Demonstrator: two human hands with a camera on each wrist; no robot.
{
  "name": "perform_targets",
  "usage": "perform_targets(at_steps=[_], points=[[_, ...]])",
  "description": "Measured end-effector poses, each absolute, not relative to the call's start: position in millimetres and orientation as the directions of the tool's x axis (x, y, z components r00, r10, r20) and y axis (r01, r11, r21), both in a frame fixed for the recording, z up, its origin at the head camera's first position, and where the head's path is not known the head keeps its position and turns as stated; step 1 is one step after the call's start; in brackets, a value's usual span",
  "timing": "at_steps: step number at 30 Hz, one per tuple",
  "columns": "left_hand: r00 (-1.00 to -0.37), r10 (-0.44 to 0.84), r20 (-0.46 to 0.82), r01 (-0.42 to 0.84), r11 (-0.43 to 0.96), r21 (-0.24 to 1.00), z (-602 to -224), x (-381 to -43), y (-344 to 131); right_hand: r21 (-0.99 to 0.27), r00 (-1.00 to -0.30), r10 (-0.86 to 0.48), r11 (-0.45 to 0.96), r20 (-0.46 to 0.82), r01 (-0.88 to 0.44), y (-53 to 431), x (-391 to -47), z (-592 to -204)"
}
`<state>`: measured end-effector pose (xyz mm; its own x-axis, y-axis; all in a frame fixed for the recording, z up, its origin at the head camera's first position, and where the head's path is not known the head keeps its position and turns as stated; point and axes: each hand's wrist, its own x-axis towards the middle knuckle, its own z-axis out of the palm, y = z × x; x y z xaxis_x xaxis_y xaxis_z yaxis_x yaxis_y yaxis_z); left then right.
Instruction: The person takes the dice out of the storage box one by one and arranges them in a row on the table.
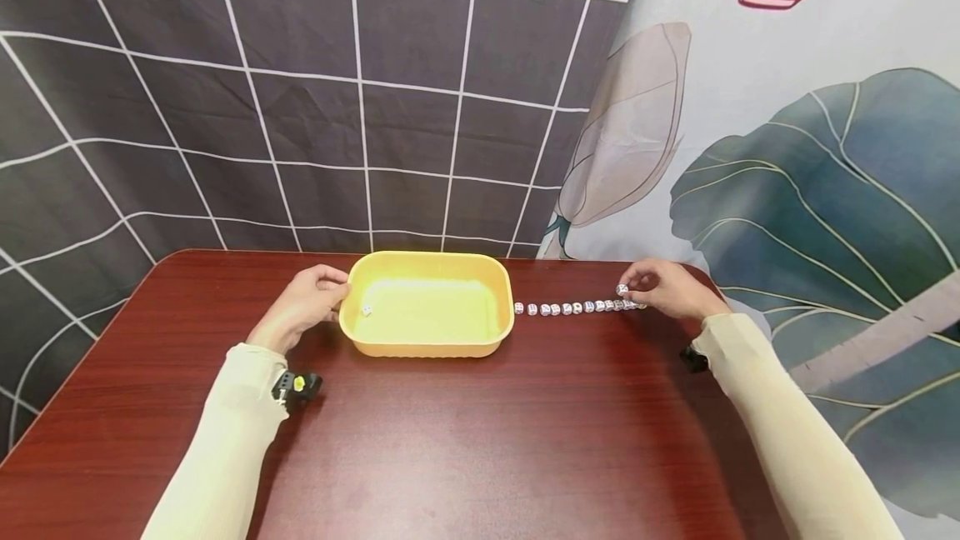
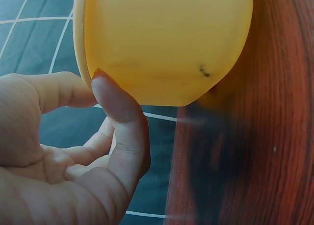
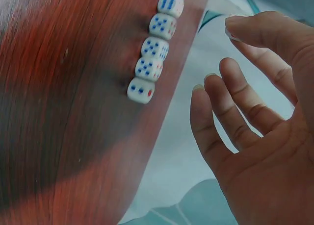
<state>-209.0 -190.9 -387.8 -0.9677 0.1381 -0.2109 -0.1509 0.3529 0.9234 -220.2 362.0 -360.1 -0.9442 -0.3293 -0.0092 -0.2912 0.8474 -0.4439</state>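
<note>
My left hand point(image 1: 303, 302) pinches the left end of a yellow plastic basin point(image 1: 427, 350) between thumb and index finger. In the left wrist view the thumb point(image 2: 120, 102) presses the basin's wall, and the other fingers curl loosely below. One white die point(image 1: 367, 310) lies inside the basin at its left. Over the far right of the table, my right hand point(image 1: 667, 288) holds another die point(image 1: 622, 290) at its fingertips, just above a row of dice point(image 1: 567, 308). In the right wrist view the end die point(image 3: 141, 90) shows blue and red pips; the held one is hidden there.
The row of several dice runs from the basin's right side toward the right hand. A dark red wooden table point(image 1: 450, 448) lies under everything. Behind it hang a grey checked cloth point(image 1: 405, 132) and a pale cloth with leaf patterns point(image 1: 810, 165).
</note>
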Motion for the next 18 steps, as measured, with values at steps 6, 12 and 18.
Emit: perform_targets(at_steps=[6, 12, 18], points=[[-0.968, 0.138, -0.211, -0.151, 0.354, 0.923, -388, -208, -191, -0.412, -0.947, -0.319, 0.868, -0.035, -0.277, 373, -225, -361], [-0.967, 0.138, -0.212, -0.152, 0.353, 0.923, -391, -210, -192, -0.41, -0.952, -0.301, 0.877, -0.059, -0.252, 385, -228, -364], [-0.968, 0.138, -0.209, -0.15, 0.352, 0.924, -392, -211, -192, -0.447, -0.959, -0.27, 0.87, -0.08, -0.208, 399, -230, -371]])
